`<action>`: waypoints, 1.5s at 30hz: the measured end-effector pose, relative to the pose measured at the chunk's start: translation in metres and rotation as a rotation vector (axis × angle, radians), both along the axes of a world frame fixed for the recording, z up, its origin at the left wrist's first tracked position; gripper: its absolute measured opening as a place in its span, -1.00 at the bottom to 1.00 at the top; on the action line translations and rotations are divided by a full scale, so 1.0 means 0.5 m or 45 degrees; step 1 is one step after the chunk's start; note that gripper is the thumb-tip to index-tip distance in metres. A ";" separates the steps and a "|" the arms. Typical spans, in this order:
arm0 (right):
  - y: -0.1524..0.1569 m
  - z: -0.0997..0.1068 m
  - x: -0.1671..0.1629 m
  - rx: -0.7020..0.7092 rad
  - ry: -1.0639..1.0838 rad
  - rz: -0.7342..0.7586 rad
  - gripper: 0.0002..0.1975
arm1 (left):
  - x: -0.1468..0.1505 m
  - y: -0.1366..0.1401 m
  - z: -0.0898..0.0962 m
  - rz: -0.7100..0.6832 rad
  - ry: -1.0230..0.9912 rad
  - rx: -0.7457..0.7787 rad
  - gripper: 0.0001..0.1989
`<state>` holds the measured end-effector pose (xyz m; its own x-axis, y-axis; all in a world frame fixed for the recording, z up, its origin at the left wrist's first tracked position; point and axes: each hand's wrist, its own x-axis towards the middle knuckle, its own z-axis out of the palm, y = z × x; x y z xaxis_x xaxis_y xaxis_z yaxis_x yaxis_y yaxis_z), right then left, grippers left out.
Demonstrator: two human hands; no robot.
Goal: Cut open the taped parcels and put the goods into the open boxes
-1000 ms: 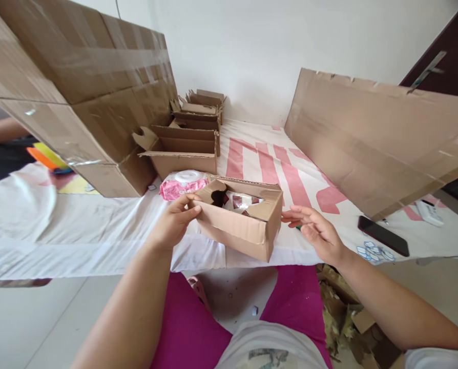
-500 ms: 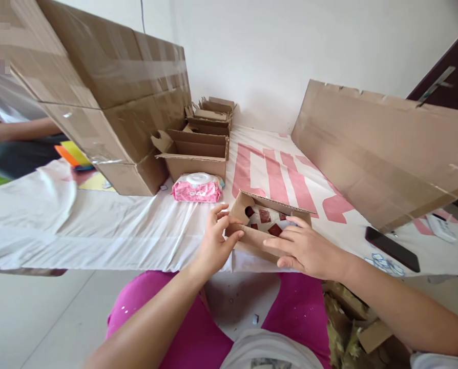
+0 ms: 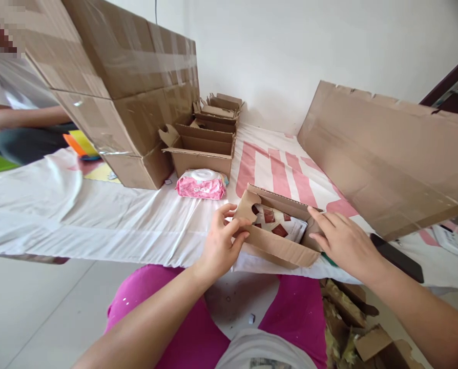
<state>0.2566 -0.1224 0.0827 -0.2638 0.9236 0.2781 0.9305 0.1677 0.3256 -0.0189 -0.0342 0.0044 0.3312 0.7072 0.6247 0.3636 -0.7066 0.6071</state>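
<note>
A small cardboard box [image 3: 278, 245] stands at the table's front edge with its top flaps up. Inside lies a white packet with dark red squares [image 3: 278, 221], partly hidden by the box walls. My left hand [image 3: 223, 233] pinches the box's left end near the front corner, thumb at the front flap and fingers along the side flap. At the right end is my right hand [image 3: 342, 241], fingers spread and stretched out, the fingertips touching the box's right rim. A bit of something green [image 3: 329, 259] shows below that hand.
Pink wet wipes [image 3: 201, 184] lie beyond my left hand, before several open boxes [image 3: 203, 161]. Taped cartons [image 3: 137, 118] are stacked left, with a seated person [image 3: 25, 115] behind them. A cardboard panel [image 3: 386, 159] and black phone [image 3: 396, 258] are at right; cardboard scraps [image 3: 371, 342] lie below.
My right hand has moved from the box's front flap to its right end. The front flap now leans outward, showing more of the packet. My left hand stays at the left end.
</note>
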 end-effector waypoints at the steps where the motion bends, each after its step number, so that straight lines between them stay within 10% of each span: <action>1: 0.010 -0.002 -0.002 -0.022 0.049 0.022 -0.50 | 0.000 0.000 0.002 -0.008 0.013 0.005 -0.81; 9: 0.097 -0.019 0.014 -0.612 0.396 -0.056 -0.08 | -0.005 -0.004 0.012 -0.008 0.147 0.058 -0.78; 14: 0.111 -0.008 -0.022 -0.349 0.358 0.110 -0.30 | -0.006 -0.008 0.016 0.012 0.231 0.127 -0.75; 17: 0.126 0.002 -0.059 -0.488 0.311 0.410 -0.57 | -0.003 -0.011 0.015 0.037 0.222 0.139 -0.75; 29: 0.192 0.036 -0.143 -0.566 0.070 0.721 -0.43 | -0.003 -0.014 0.016 0.051 0.218 0.161 -0.71; 38: 0.247 0.022 -0.188 -0.657 0.214 0.596 -0.26 | -0.028 0.014 0.021 -0.014 0.254 -0.360 -0.54; 45: 0.157 0.034 -0.162 -0.607 -0.035 -0.098 -0.68 | -0.037 0.013 0.027 0.003 0.317 -0.408 -0.76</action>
<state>0.1753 -0.0440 0.1000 -0.1906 0.9636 -0.1874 0.9384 0.2349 0.2536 -0.0375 -0.0277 0.0177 0.4428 0.8540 0.2732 0.5285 -0.4947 0.6899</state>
